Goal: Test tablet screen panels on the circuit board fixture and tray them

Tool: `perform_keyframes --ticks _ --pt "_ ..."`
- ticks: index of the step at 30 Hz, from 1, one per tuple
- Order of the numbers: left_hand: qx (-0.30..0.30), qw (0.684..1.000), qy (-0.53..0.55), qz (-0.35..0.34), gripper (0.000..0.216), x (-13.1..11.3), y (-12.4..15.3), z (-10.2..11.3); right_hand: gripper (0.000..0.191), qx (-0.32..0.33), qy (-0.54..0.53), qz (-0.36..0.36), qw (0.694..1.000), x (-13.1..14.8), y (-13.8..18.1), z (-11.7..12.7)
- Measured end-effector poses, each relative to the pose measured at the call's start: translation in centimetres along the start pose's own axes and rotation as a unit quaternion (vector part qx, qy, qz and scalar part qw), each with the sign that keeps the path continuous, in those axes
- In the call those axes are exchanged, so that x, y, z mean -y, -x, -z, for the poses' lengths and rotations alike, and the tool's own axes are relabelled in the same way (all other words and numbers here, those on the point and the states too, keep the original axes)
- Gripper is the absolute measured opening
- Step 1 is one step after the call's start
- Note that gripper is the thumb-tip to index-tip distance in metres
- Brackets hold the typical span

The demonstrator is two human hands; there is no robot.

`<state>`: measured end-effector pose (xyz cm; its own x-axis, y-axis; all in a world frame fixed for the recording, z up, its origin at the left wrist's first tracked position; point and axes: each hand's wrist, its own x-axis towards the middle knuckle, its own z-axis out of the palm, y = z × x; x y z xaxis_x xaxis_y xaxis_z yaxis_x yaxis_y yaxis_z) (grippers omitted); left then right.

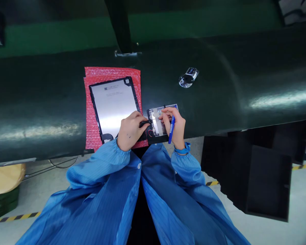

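Observation:
A blue marker pen (pixel 171 130) sits in my right hand (pixel 177 127), slanting across the palm. The fingertips of that hand are over a small electronic board (pixel 156 130) with a pale strip and thin red wires. My left hand (pixel 131 130) pinches a black cable-like piece (pixel 144 124) at the board's left edge; whether it is plugged in I cannot tell. Left of the board, a flat panel with a silver back and black frame (pixel 112 105) lies on pink bubble wrap (pixel 89 119). My left hand covers its lower right part.
A small clear-and-black device (pixel 189 77) stands farther back on the dark green table (pixel 219 102). A dark post (pixel 121 30) rises behind the panel. Black trays or boxes (pixel 267 183) are below the table at right, and a round wooden stool top (pixel 6 177) at left.

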<state>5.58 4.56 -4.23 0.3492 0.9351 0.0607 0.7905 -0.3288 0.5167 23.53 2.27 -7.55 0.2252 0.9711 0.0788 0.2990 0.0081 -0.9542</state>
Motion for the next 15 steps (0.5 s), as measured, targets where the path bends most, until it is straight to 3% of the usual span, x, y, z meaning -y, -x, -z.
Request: perform_keyframes --ticks 15 --pt "0.008 1.0 -0.012 0.014 0.005 -0.49 0.09 0.35 0.01 0.01 -0.003 0.009 1.0 -0.43 0.13 0.08"
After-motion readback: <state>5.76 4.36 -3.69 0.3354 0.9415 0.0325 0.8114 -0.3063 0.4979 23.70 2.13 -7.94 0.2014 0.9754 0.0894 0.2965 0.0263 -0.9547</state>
